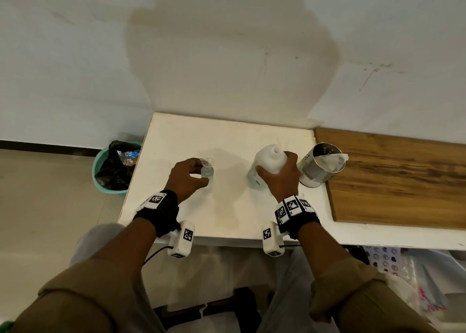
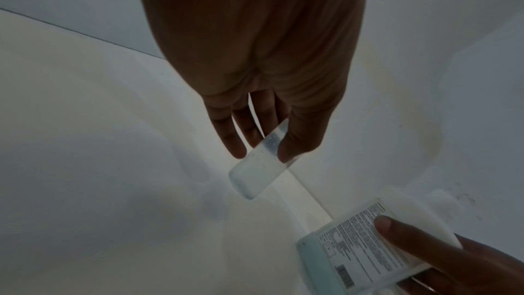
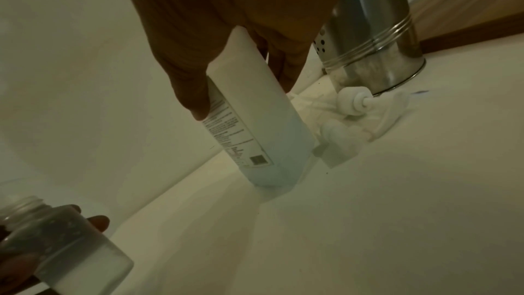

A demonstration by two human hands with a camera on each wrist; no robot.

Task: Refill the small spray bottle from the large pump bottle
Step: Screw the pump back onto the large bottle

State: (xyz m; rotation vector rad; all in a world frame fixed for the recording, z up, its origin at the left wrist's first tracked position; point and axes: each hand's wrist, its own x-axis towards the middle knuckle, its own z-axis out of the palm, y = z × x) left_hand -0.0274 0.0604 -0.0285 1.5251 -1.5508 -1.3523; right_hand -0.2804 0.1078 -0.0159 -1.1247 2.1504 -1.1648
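The small clear spray bottle (image 1: pixel 208 174) stands on the white table (image 1: pixel 227 136) with its cap off. A small clear funnel (image 1: pixel 206 160) sits at its neck. My left hand (image 1: pixel 200 172) pinches it between thumb and fingers; in the left wrist view those fingers (image 2: pixel 237 147) grip the small bottle (image 2: pixel 252 176). The large white bottle (image 1: pixel 269 153) stands to the right with its neck open and its base on the table. My right hand (image 1: pixel 274 167) is wrapped round the large bottle (image 3: pixel 269 142). The pump head (image 3: pixel 354 102) lies on a tissue behind it.
A perforated metal canister (image 1: pixel 320 166) holding tissue stands just right of the large bottle, close to my right hand. A wooden board (image 1: pixel 390 176) covers the table's right part. A green bin (image 1: pixel 111 169) with a black bag sits on the floor left of the table.
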